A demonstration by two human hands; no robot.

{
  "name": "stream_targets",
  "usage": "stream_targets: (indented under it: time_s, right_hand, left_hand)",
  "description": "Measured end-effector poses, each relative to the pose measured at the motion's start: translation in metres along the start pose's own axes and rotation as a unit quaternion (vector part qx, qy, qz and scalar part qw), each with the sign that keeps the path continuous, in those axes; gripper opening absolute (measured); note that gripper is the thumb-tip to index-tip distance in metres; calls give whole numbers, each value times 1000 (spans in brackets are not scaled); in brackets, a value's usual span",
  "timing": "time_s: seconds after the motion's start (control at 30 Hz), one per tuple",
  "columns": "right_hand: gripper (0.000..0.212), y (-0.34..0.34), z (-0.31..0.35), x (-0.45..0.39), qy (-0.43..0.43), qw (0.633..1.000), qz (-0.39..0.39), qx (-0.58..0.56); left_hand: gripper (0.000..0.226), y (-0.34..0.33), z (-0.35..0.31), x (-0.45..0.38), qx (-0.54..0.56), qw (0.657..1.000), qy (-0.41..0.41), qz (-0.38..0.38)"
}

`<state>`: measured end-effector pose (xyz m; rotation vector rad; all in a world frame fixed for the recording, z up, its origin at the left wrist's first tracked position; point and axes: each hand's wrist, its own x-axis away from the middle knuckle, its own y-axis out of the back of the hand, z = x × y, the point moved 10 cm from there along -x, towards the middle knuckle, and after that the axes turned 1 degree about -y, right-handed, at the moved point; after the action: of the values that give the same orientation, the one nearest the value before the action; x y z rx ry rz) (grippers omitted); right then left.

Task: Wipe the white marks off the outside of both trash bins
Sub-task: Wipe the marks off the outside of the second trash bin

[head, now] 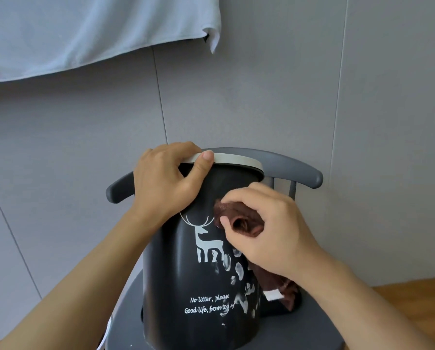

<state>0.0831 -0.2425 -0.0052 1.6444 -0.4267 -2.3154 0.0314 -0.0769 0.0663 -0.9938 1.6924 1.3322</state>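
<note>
Upright on the seat of a grey chair [299,329] stood a black trash bin [181,274], its top close to the chair's curved backrest [302,170]. The left hand [160,183] gripped the bin's pale rim [236,162], thumb curled over the front of the ring and fingers hooked over its far side. The right hand [274,228] held a bunched brown cloth [241,218], pinched between thumb and fingers, against the upper right of the bin's wall; the cloth's loose end hung below the wrist to the seat. White marks [239,271] dotted the bin's lower right side, beneath the cloth and beside a printed white deer [206,238]. Behind the chair rose a grey panelled wall [261,97], with a light blue towel [85,34] hanging at upper left. Wooden floor [418,306] showed at lower right.
</note>
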Motion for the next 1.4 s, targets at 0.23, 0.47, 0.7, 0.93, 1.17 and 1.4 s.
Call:
stream_targets:
  time_s: [0.23,0.47,0.7,0.93,1.17,1.4]
  right_hand:
    - [19,21,-19,-2,-64,989,-118,57]
    - [37,-13,4,15,24,996,7,89]
    - [66,-19,-9,23,-20,996,86,27]
    - [62,-16,-24,27,-50,996,63,25]
    - [46,-1,-18,26,-31,997,-26,62]
    - [54,17,-10,-6,17,992,-79,100]
  left_hand:
    - [41,-1,-4,-1,6,1000,-4,14]
    - [42,2,13,-3,9,999,25,19]
    - [42,2,24,-4,-8,999,43,13]
    - [43,2,27,-4,-14,999,44,6]
    - [39,-2,13,-4,-36,999,13,0]
    - [43,1,11,-2,-8,1000,9,7]
